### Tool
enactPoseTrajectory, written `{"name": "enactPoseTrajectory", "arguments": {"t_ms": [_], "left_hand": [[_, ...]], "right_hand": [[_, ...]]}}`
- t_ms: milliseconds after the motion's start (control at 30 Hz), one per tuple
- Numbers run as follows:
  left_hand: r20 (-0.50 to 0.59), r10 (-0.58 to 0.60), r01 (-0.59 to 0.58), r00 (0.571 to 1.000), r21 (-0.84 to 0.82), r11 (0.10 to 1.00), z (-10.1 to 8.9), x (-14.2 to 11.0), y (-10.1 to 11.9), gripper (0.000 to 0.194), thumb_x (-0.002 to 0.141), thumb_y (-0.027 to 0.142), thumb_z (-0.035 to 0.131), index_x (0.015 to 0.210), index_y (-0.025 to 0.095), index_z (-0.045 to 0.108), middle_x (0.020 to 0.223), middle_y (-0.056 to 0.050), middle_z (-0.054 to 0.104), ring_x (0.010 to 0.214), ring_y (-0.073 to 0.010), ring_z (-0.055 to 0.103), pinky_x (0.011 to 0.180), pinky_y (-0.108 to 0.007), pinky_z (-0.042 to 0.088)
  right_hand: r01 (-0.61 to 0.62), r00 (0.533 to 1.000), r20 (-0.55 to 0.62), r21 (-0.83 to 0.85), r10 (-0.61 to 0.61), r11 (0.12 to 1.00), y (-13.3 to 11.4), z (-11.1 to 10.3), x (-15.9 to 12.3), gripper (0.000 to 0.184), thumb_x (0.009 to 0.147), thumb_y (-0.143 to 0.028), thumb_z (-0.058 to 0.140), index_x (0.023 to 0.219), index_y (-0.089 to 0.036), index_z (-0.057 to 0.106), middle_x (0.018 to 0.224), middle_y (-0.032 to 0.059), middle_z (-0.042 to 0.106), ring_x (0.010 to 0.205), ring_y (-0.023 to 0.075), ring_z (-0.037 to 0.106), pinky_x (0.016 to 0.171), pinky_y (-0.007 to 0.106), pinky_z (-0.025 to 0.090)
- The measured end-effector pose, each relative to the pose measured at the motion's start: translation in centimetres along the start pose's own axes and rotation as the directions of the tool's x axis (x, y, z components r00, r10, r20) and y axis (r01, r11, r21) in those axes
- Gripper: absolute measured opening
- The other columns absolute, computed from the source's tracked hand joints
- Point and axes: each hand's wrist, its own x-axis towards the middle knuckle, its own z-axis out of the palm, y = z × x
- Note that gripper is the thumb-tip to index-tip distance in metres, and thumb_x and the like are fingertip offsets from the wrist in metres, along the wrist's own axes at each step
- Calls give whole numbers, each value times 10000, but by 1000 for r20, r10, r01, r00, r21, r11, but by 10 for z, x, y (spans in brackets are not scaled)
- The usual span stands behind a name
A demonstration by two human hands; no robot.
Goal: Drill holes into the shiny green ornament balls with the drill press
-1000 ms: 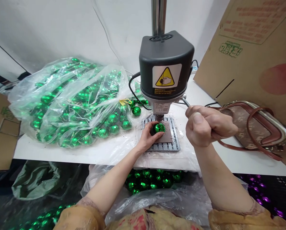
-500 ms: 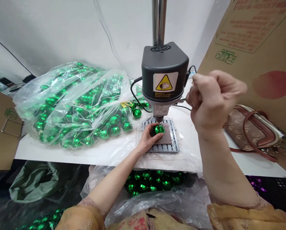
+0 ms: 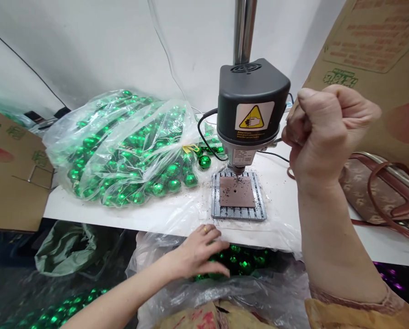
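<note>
My right hand (image 3: 328,132) is raised in a fist around the feed handle (image 3: 278,140) of a small black drill press (image 3: 254,98). Under its chuck (image 3: 239,169) lies a brown square board (image 3: 242,196) with a small hole, on a grooved metal base (image 3: 215,203). No ball is on the board. My left hand (image 3: 204,251) reaches with fingers spread over shiny green faceted balls (image 3: 244,263), which lie in an open clear plastic bag (image 3: 259,292) below the table edge. Nothing shows in its grasp.
A large tied plastic bag of green balls (image 3: 129,151) fills the table's left side, with a loose ball (image 3: 204,161) beside it. Cardboard boxes (image 3: 15,173) stand left and right. A handbag (image 3: 379,192) sits at right. Dark shavings dot the base.
My left hand has left the board and come down toward me to the bag of balls. The green ball it held under the drill is gone from there. My right hand stays on the handle.
</note>
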Motion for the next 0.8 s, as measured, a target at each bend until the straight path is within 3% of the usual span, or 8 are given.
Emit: {"name": "enactPoseTrajectory", "arguments": {"t_ms": [100,200,333,400,533,633,700,800], "left_hand": [[-249,-168,162,954,-43,986,-15,34,-41,204,986,298,515,1149,218,608,1030,-88,659,987,-230,605,894,-372,476],[-449,-362,389,817,-35,920,-30,93,-100,164,962,216,507,1065,226,634,1045,-107,629,1032,-267,591,940,-403,461],[-397,-666,687,632,-111,718,-35,152,-158,225,772,43,670,950,178,649,1039,-154,605,1117,-365,567,977,-488,443],[-357,-716,728,600,-127,674,-33,160,-170,275,682,4,726,887,175,659,988,-142,606,1093,-378,585,962,-494,452],[-407,-713,585,571,-408,701,-30,143,-163,312,682,165,799,971,188,684,922,-75,643,964,-279,648,916,-418,499],[-318,-786,307,529,-793,527,-25,119,-139,453,747,402,777,1116,170,652,895,-55,688,842,-205,672,819,-375,542],[-221,-800,201,557,-899,389,-16,108,-120,540,731,483,790,1142,165,640,932,-66,722,839,-194,688,813,-375,553],[-188,-759,175,624,-913,370,1,100,-98,599,675,483,852,1141,169,643,976,-74,742,905,-201,699,873,-382,546]], "right_hand": [[-10,1000,4,3,10,1000,0,0,0,416,751,-103,598,450,-229,340,364,-68,334,311,55,269,347,283,148],[1,1000,-6,21,-1,1000,0,0,0,400,755,-97,587,461,-224,346,369,-72,337,310,58,280,346,275,153],[-9,1000,-5,20,9,1000,1,-2,0,397,729,-124,621,450,-224,356,358,-72,346,307,64,267,341,293,139],[-23,1000,13,12,22,1000,2,-3,1,399,726,-140,633,452,-226,357,360,-73,350,312,62,259,343,294,139],[-10,1000,-2,14,10,1000,2,-2,0,402,755,-136,621,456,-224,367,369,-69,356,336,60,256,372,283,152],[-4,1000,-17,13,5,1000,3,-2,0,420,755,-130,635,445,-225,368,363,-65,355,338,64,271,383,286,151],[-6,1000,-19,21,6,1000,4,-2,0,430,766,-130,634,449,-215,356,366,-68,345,337,51,279,383,268,154],[7,1000,-11,35,-6,999,4,-2,0,423,785,-106,607,467,-197,343,374,-76,340,341,20,277,391,228,170]]}}
